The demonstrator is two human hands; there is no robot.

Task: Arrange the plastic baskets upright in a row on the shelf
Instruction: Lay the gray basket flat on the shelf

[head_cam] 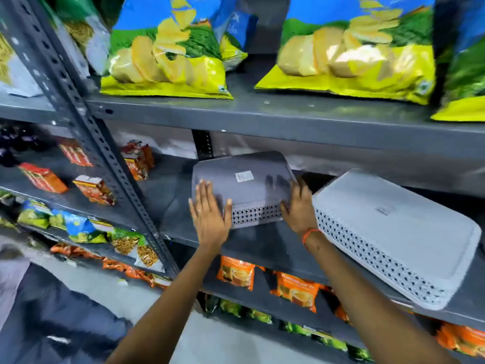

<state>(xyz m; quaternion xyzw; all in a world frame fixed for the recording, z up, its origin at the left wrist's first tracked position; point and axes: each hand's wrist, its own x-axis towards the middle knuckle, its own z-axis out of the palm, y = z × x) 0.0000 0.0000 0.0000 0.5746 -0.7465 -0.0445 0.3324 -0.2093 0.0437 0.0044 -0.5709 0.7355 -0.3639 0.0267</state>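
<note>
A dark grey plastic basket [241, 179] lies upside down on the grey metal shelf [262, 245], its flat bottom with a white sticker facing up. My left hand [210, 214] rests flat on its left front corner, fingers spread. At its right front corner, my right hand [299, 206] presses the basket's side; the fingertips are blurred. A light grey basket [393, 232] with a perforated wall also lies upside down to the right, overhanging the shelf's front edge and apart from both hands.
Large chip bags [168, 53] fill the shelf above. A slotted steel upright [86, 132] stands to the left, with orange packets [136, 158] behind it. Orange packets [236, 274] sit on the shelf below. Bare shelf lies left of the dark basket.
</note>
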